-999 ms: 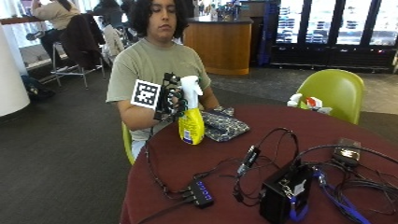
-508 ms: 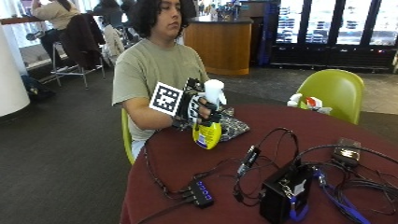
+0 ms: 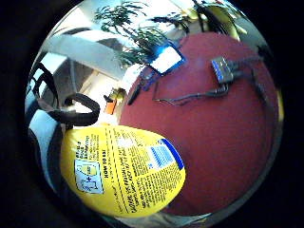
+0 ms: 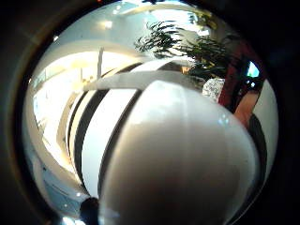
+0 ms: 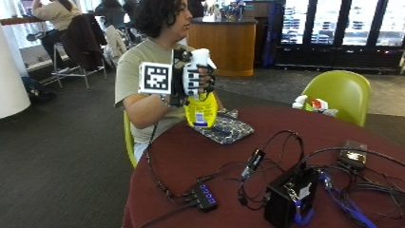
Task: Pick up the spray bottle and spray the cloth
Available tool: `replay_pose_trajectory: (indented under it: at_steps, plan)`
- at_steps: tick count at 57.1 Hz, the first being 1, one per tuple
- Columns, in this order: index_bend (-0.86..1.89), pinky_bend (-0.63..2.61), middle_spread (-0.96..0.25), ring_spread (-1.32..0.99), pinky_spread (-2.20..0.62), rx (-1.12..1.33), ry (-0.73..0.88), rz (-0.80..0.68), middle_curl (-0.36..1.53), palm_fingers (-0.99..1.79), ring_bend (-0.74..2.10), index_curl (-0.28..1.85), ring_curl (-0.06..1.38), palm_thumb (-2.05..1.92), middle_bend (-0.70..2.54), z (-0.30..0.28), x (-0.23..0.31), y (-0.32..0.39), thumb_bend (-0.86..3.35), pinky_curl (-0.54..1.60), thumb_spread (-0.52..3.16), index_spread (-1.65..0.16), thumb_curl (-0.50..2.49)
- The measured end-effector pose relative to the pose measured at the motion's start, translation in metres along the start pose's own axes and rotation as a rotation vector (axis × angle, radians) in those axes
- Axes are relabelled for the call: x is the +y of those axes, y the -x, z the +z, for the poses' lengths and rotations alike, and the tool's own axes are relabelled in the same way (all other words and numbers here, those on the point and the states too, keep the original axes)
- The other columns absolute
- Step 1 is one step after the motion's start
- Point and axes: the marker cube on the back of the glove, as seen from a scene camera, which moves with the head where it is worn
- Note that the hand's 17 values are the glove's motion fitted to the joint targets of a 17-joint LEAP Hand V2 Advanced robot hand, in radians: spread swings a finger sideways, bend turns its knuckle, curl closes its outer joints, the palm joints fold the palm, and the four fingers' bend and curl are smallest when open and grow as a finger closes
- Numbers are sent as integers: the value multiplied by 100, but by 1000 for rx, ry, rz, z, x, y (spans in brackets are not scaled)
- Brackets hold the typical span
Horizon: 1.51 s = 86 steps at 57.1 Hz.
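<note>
Black box (image 5: 290, 195) and USB hub (image 5: 205, 195) lie near the cloth (image 5: 225, 128).

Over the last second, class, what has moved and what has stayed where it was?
The gloved right hand, gripping the spray bottle at its white head, has lifted it off the table to chest height, above the cloth. A second ago the bottle stood beside the cloth. The cloth, the cables and the black box have stayed where they were.

Black box (image 5: 290, 198), cables (image 5: 272, 156) on round table (image 5: 190, 156).
</note>
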Motion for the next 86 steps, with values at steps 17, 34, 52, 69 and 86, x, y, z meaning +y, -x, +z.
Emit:
replay_pose_trajectory:
  at_steps: [17, 34, 52, 69, 86]
  plan:
    - [38, 39, -20, -22, -30, 593, 721, -70, 51, 138, 56, 51, 45, 97, 55, 25, 19, 72, -4, 38, 23, -25, 69]
    - [38, 40, -21, -22, -30, 1405, 1089, -40, 51, 137, 57, 54, 46, 96, 57, 96, 74, 4, -4, 39, 20, -26, 73]
    - [37, 41, -21, -22, -30, 1539, 1277, 9, 50, 136, 56, 55, 46, 95, 57, 127, 115, -48, -4, 38, 20, -27, 75]
    - [35, 41, -20, -21, -29, 1188, 1087, -194, 50, 136, 55, 56, 46, 95, 56, 154, 70, 43, -4, 38, 20, -27, 76]
    - [35, 41, -20, -21, -29, 368, 912, -166, 50, 136, 54, 56, 46, 95, 56, 245, 60, 101, -4, 38, 21, -27, 76]
